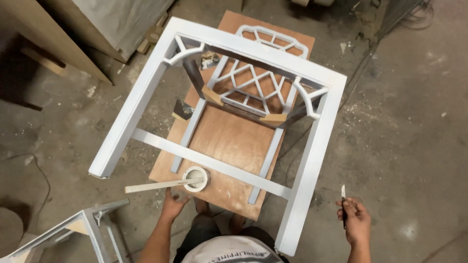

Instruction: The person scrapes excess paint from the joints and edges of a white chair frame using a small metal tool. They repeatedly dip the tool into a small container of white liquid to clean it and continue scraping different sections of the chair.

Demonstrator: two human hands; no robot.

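A white-primed chair frame (312, 151) lies upturned on a brown plywood board (229, 141), its legs pointing toward me and its lattice back down on the board. My left hand (174, 200) rests at the board's near edge, next to a small white tub of filler (196, 178) with a long flat stir stick (156, 186) lying across it. My right hand (355, 221) is out to the right of the frame's near leg, shut on a small putty knife (343, 195) whose blade points up.
Another white frame piece (83, 229) sits at the lower left. Wooden boards and a panel (73, 34) lean at the top left. A dark cable (41, 175) runs over the dusty concrete floor on the left.
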